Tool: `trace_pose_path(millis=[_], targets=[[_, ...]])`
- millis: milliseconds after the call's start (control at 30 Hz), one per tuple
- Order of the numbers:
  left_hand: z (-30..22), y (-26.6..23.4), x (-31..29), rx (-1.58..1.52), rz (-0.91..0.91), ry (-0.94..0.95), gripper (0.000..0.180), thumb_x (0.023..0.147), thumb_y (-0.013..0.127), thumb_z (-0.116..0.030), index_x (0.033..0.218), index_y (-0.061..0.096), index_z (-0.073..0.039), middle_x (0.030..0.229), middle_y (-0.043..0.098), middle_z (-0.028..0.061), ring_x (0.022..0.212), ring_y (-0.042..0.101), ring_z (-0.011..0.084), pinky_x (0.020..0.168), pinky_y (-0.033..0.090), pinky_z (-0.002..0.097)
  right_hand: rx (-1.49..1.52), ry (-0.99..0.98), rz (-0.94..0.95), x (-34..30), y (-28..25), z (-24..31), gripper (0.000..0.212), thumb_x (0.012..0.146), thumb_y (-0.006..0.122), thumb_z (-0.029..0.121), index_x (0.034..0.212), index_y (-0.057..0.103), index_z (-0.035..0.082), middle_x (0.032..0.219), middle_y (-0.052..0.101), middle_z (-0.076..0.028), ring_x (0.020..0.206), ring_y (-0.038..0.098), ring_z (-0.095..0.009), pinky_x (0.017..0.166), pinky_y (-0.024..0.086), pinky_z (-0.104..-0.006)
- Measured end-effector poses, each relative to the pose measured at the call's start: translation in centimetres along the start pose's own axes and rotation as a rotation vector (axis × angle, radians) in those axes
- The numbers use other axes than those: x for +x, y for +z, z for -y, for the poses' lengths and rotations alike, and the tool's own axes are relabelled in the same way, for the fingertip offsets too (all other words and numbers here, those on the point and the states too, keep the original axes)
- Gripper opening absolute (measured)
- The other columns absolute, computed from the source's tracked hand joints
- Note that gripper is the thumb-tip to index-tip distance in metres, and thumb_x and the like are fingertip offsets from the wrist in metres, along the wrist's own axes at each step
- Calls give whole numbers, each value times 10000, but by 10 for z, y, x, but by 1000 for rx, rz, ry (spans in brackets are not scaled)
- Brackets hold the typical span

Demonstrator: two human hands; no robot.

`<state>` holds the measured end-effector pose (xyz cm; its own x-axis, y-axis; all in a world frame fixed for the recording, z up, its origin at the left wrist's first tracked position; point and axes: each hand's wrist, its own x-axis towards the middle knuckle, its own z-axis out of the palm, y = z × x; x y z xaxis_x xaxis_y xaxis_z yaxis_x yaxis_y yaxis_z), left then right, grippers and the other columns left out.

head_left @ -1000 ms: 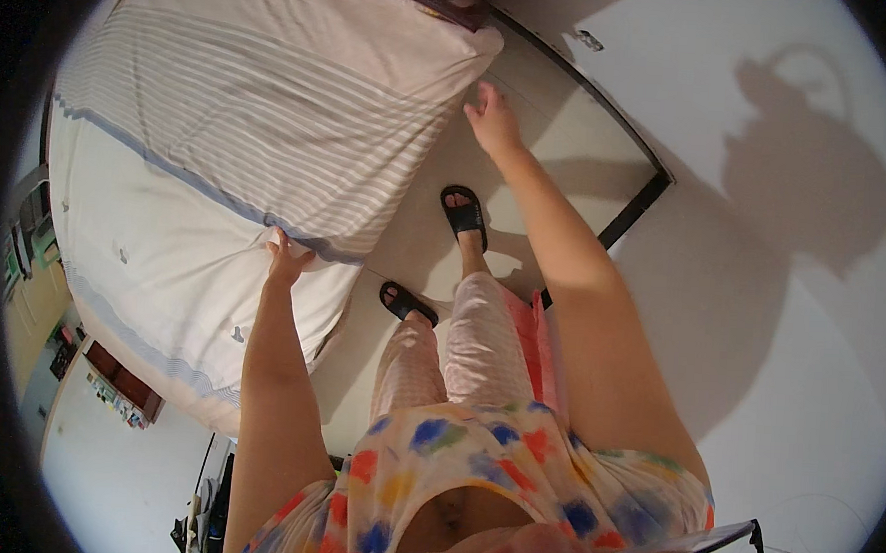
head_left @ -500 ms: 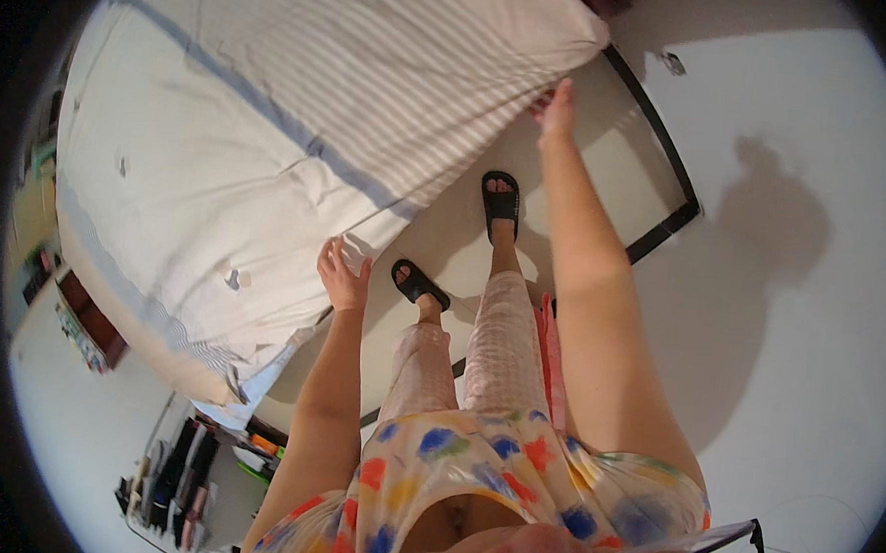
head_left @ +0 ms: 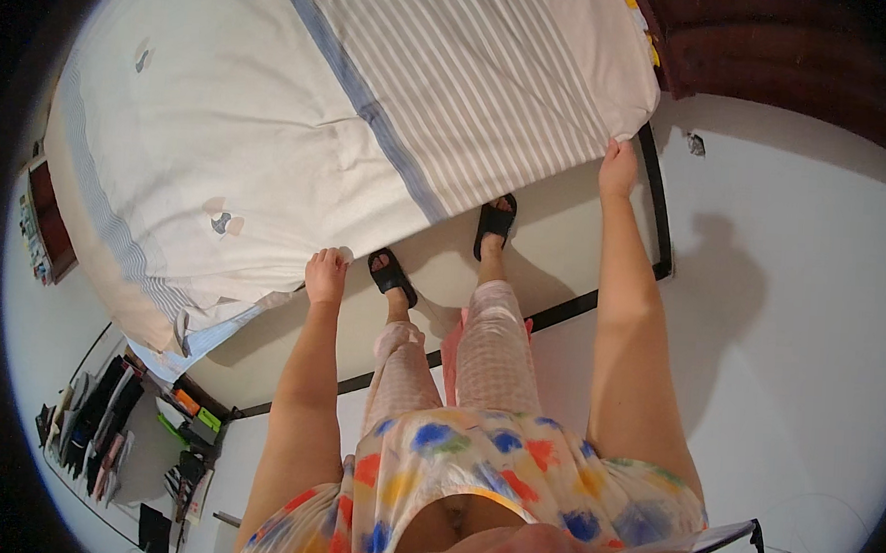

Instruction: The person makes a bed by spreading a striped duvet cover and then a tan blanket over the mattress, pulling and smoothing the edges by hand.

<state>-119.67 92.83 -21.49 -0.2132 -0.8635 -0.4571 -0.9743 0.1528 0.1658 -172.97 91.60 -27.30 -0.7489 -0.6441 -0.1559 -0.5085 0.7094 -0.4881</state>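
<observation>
A large white bed sheet with a blue band and grey stripes is stretched out in front of me, above the floor. My left hand grips its near edge at the lower left. My right hand grips the striped corner at the upper right. Both arms are held out and the sheet hangs taut between them. My feet in black sandals stand under the sheet's near edge.
A black metal frame lies flat on the white floor around my feet. A rack with shoes and small items stands at the lower left. Dark wooden furniture fills the upper right. A pink cloth hangs by my legs.
Both hands have swung the sheet rightward and spread it wider. My right hand moved up and right; the view turned, so the floor's left side and the shoe rack show.
</observation>
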Motion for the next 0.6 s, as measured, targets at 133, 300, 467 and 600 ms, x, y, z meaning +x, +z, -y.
trace_pose_path(millis=[133,300,467,600], targets=[[8,2,-20,48,33,35,102,670,599,-75,706,503,-73,711,542,87,745,531,289,672,431,403,-438,-99,194,-6,-21,20,239,855,458,257,862,525,28,875,581,-192,828,560,-359,706,450,-445],[6,1,-30,13,199,35,70,648,570,-62,702,526,-61,769,582,106,785,549,310,694,437,416,-527,-185,277,-13,-26,-2,237,850,444,264,808,528,46,810,595,-175,733,584,-359,641,471,-453],[-8,13,-18,-20,380,-50,106,614,575,-39,713,568,-75,759,595,134,799,561,321,689,449,414,-614,-23,389,7,-24,-11,198,829,454,195,870,580,49,916,616,-166,856,600,-323,698,482,-431],[-6,19,-14,-101,392,-21,102,600,585,-30,686,569,-82,735,593,128,781,561,319,670,449,416,-769,54,528,27,-25,14,249,844,426,185,946,614,57,1002,607,-170,907,591,-324,746,471,-435]])
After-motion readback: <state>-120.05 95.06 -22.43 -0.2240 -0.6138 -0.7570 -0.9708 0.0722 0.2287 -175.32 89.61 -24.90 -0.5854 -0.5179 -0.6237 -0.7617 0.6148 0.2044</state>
